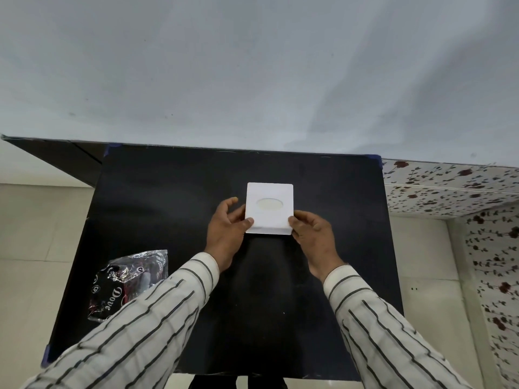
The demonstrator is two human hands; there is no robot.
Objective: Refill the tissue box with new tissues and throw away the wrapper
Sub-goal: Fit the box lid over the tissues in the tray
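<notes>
A white square tissue box with an oval opening on top sits in the middle of the black table. My left hand grips its near left corner, thumb on top. My right hand grips its near right corner. A crumpled clear and dark plastic wrapper printed "Dove" lies at the table's near left, apart from both hands and partly behind my left sleeve. Inside the oval I see only a pale surface.
The table stands against a pale wall. A flower-patterned surface lies to the right of the table. Tiled floor shows on the left and right. The table's edges run close by the wrapper on the left.
</notes>
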